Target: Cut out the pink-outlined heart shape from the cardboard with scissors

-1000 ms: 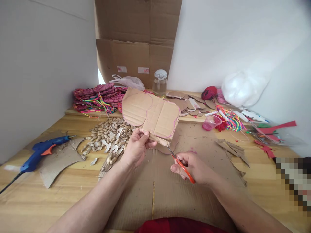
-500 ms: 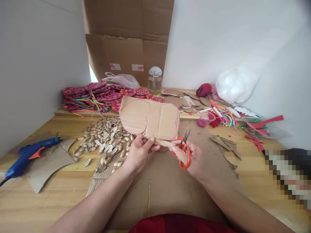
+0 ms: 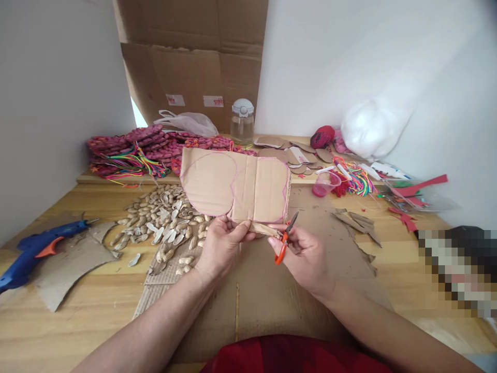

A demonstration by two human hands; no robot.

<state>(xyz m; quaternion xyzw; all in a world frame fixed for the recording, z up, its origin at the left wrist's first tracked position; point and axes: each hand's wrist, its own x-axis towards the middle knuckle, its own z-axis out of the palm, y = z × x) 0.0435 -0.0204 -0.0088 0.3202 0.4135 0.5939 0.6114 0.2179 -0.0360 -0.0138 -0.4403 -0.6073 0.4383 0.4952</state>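
A piece of cardboard [image 3: 244, 189] with purple-pink outlines drawn on it is held up in front of me. My left hand [image 3: 225, 241] pinches its lower edge, thumb in front. A narrow cardboard strip [image 3: 264, 229] hangs partly separated along that edge, between my two hands. My right hand [image 3: 303, 254] grips orange-handled scissors [image 3: 284, 243], their blades pointing up and to the right beside the cardboard's lower right corner. The thumb of my right hand is close to the strip's end; whether it pinches the strip I cannot tell.
Peanuts and shells [image 3: 163, 217] lie in a heap at left, beside a blue glue gun [image 3: 42, 248]. Braided pink bundles [image 3: 132, 155], a lidded bottle [image 3: 243, 124] and cut cardboard pieces [image 3: 303, 155] line the back. Cardboard scraps [image 3: 359, 228] lie at right.
The scissors have turned in my right hand, with the handles now lower left. The cardboard strip's right end has dropped slightly. My view has shifted a little.
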